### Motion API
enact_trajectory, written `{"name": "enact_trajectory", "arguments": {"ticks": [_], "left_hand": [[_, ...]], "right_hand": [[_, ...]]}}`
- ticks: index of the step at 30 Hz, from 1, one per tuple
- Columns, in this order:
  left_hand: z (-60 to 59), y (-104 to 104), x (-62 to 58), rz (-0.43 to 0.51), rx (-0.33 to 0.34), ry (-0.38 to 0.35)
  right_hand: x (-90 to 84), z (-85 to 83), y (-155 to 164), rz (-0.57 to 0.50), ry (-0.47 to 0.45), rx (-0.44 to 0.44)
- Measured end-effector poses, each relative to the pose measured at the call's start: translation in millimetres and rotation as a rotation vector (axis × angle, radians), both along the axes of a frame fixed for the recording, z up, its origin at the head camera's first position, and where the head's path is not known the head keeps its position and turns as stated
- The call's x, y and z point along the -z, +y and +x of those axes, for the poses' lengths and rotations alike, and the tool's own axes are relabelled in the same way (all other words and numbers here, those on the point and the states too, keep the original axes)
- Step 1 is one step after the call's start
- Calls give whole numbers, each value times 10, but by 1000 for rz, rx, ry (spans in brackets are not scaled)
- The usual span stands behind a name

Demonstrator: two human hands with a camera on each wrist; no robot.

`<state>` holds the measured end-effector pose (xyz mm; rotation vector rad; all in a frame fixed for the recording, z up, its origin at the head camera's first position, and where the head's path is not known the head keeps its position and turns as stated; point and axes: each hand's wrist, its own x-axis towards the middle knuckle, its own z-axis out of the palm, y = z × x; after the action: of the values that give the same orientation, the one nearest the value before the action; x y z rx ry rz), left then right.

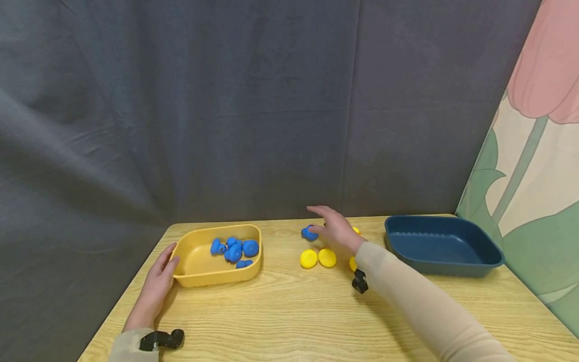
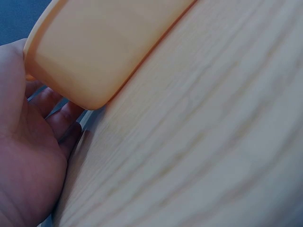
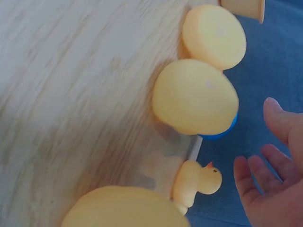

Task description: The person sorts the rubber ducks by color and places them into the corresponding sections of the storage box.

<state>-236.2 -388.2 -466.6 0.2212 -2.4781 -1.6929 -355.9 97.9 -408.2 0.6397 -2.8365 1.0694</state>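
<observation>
The small blue rubber duck (image 1: 309, 233) sits on the pale wooden surface (image 1: 294, 311), just past my right hand (image 1: 336, 232), whose fingers (image 3: 279, 124) are spread loosely and grip nothing. Round yellow rubber ducks (image 1: 318, 258) lie beside it. My left hand (image 1: 156, 286) rests with relaxed fingers against the yellow plastic tray (image 1: 194, 276).

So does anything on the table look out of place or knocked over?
Nothing spilled or damaged. One blue duck lies loose on the table among the yellow ducks, under the right hand, while the other blue ducks sit in the yellow tray. The blue tray holds nothing visible.
</observation>
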Motion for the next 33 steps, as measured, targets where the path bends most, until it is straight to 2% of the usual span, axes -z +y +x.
{"name": "enact_trajectory", "arguments": {"ticks": [7, 14, 21, 33], "left_hand": [[-4, -4, 10, -5, -3, -6], [3, 3, 4, -5, -9, -9], [-11, -5, 18, -2, -15, -14], [-18, -6, 23, -7, -12, -9]], "right_hand": [[77, -28, 41, 1, -74, -26], [158, -50, 38, 23, -83, -69], [181, -57, 23, 8, -147, -78], [245, -71, 8, -7, -161, -92]]}}
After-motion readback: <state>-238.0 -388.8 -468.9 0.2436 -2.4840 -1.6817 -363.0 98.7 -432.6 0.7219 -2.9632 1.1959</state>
